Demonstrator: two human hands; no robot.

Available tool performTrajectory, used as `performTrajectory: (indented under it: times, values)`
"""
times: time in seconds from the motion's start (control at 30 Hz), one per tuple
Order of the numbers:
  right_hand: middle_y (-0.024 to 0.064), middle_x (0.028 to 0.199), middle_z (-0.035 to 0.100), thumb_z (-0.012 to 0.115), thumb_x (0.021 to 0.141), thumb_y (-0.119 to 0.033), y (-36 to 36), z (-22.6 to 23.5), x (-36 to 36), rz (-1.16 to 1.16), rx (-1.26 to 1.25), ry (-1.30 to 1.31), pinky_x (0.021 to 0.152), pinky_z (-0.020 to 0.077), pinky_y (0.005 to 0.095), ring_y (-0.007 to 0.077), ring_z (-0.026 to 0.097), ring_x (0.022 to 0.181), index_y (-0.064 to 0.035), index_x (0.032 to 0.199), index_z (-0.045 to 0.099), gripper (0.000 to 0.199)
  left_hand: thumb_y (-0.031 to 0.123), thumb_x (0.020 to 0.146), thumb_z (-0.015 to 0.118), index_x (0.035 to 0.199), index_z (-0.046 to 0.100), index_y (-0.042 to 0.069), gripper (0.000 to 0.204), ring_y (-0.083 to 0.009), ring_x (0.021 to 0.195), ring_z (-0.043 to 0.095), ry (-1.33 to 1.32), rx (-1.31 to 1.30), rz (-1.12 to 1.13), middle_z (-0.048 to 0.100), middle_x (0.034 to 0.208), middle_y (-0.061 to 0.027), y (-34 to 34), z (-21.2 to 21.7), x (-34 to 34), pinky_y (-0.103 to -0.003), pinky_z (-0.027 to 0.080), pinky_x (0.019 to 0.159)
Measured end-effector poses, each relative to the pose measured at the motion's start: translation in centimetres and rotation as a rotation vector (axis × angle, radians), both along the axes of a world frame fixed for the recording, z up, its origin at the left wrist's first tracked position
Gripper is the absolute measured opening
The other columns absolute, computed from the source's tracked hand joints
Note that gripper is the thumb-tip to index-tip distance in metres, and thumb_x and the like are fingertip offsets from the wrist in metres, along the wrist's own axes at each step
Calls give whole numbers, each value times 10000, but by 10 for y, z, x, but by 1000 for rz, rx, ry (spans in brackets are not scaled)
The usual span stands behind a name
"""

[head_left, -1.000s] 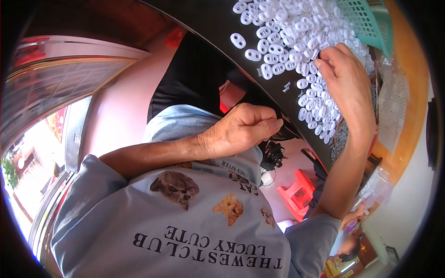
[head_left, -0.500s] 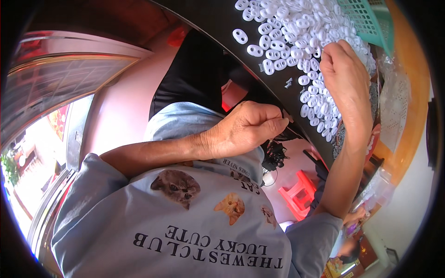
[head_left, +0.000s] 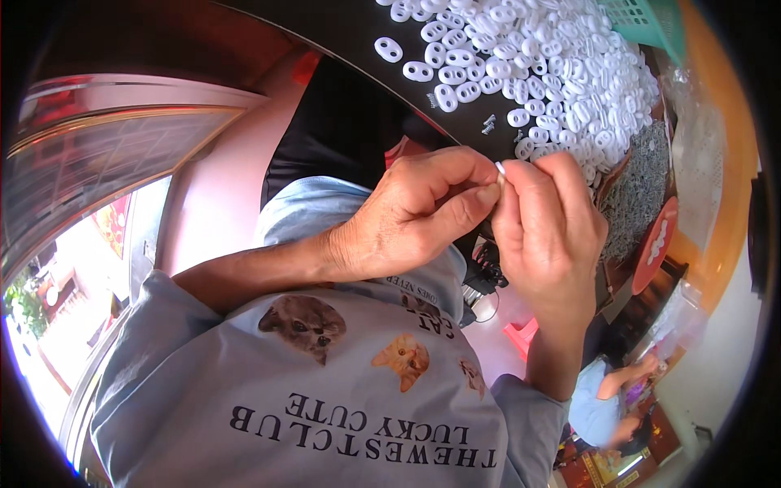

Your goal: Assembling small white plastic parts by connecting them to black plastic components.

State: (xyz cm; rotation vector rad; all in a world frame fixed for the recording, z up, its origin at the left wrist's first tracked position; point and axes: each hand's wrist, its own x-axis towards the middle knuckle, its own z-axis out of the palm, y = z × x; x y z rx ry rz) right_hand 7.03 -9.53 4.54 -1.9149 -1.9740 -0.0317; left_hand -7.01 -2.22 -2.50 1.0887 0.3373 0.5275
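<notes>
My left hand [head_left: 423,203] and my right hand [head_left: 549,220] meet at the fingertips, in front of the table edge. A small white plastic piece [head_left: 499,168] shows edge-on between them, pinched by my right thumb and forefinger. My left thumb and forefinger are also pinched together against it; whatever else they hold is hidden. Beyond my hands spreads a heap of white oval plastic pieces with two holes each [head_left: 561,73], on a dark tabletop [head_left: 358,41]. A few small screws [head_left: 488,124] lie loose at the near side of that heap.
A mound of small grey metal screws [head_left: 639,191] lies right of the white pieces, with a red oval thing [head_left: 655,244] beside it. The green basket [head_left: 651,24] stands at the far right. A red stool [head_left: 521,333] is below the table. Another person [head_left: 602,407] sits at lower right.
My right hand has come back from the heap of white pieces to my left hand, bringing a white piece. The left hand stays near its place, and the view has shifted slightly.
</notes>
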Motion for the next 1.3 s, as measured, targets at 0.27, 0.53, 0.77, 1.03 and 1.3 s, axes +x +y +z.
performTrajectory:
  times: [0.27, 0.53, 0.77, 1.03, 1.3]
  values:
    - [101, 827, 543, 664, 781, 61, -18, -12, -10, -16, 96, 33, 526, 474, 343, 251, 593, 633, 9, 1002, 625, 230, 102, 1003, 466, 1073, 554, -39, 180, -82, 831, 515, 61, 36, -149, 570, 942, -31, 5, 3, -10, -231, 450, 732]
    - [106, 864, 541, 648, 790, 85, -33, -26, -11, 37, 131, 89, 528, 468, 318, 217, 584, 645, 29, 1105, 624, 321, 16, 922, 526, 992, 582, -29, 101, -45, 687, 492, 0, -13, -37, 564, 773, -10, -5, -3, -8, -215, 405, 582]
    - [98, 796, 537, 652, 808, -7, -33, -20, -7, 27, 165, 212, 491, 456, 324, 230, 561, 585, 24, 1084, 604, 282, 16, 935, 506, 993, 566, -41, 101, -102, 710, 532, 16, 358, -78, 577, 796, -37, 7, -4, -9, -230, 440, 713]
    - [120, 721, 495, 603, 879, -34, -32, -18, -12, -7, -104, 589, 475, 408, 381, 290, 519, 536, -11, 859, 508, 99, 22, 892, 518, 839, 560, -22, 81, -171, 615, 517, 82, 277, -161, 541, 708, -81, 9, 9, -10, -293, 417, 556]
    - [123, 697, 463, 587, 859, 25, -30, -24, -8, -8, -72, 676, 464, 365, 359, 268, 460, 513, -4, 858, 498, 94, 174, 1004, 475, 900, 537, 11, 202, -68, 675, 447, 154, 0, -236, 508, 734, 1, 7, 4, -10, -224, 386, 611]
